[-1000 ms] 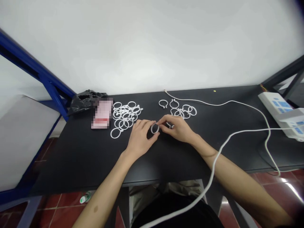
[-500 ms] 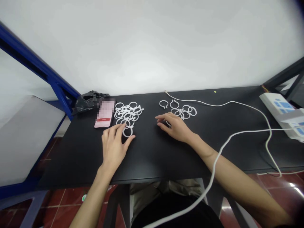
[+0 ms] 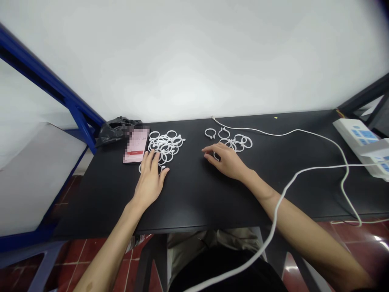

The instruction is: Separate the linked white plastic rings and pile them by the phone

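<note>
A heap of white open rings with small knobbed ends (image 3: pixel 165 142), like shower curtain rings, lies left of centre on the black table. My left hand (image 3: pixel 148 178) is laid flat at the near edge of this heap, fingers stretched out and thumb apart. Parts of white rings show on both sides of it; the rest is hidden under the palm and fingers. To the right is a smaller, looser group of the same rings (image 3: pixel 243 141). My right hand (image 3: pixel 226 160) rests just in front of that group, fingers loosely bent, partly covering one ring; no ring shows between its fingertips.
A phone with a lit pink screen (image 3: pixel 135 144) lies left of the heap, beside a crumpled black plastic bag (image 3: pixel 114 129). White cables (image 3: pixel 298 130) run across the right side, one passing over my right forearm. A white power strip (image 3: pixel 358 138) stands at the right.
My left hand has shifted forward and flattened over the nearest rings, and a ring edge now shows left of its fingers. My right hand has hardly moved.
</note>
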Tool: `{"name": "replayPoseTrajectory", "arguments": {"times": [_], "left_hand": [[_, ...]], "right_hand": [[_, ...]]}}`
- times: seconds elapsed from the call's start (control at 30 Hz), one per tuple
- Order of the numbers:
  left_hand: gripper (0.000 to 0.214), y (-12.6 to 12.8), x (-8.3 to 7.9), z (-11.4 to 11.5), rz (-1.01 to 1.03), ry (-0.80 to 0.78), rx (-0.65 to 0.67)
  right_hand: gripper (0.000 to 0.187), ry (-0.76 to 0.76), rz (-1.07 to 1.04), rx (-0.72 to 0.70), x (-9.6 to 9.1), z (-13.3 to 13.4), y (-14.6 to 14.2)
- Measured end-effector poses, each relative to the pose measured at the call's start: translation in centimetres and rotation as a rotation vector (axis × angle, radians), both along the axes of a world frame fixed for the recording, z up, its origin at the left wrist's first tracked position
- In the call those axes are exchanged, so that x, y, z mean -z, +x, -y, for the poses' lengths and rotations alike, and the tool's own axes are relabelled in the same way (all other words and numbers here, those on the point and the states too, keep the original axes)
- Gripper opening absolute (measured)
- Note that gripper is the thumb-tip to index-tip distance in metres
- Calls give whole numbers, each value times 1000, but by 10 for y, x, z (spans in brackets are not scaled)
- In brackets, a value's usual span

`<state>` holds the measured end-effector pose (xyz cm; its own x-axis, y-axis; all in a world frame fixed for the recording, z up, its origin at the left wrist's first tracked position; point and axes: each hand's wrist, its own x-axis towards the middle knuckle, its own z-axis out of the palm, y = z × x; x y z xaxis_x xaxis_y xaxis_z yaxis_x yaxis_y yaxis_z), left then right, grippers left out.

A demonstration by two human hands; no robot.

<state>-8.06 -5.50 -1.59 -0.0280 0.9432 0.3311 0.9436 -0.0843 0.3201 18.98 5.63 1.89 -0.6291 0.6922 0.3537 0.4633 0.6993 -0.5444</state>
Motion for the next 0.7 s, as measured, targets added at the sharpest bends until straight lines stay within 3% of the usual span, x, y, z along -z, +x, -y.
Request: {"name": "replayPoseTrajectory", "arguments": {"times": [0.47, 0.7], "left_hand": [[62, 6, -1, -35, 14, -12, 88], [61, 3, -1, -48, 30, 24, 93]], "right_hand": [[16, 8, 4, 7, 1, -2, 1], [17, 75, -31, 162, -5, -10, 9]]}}
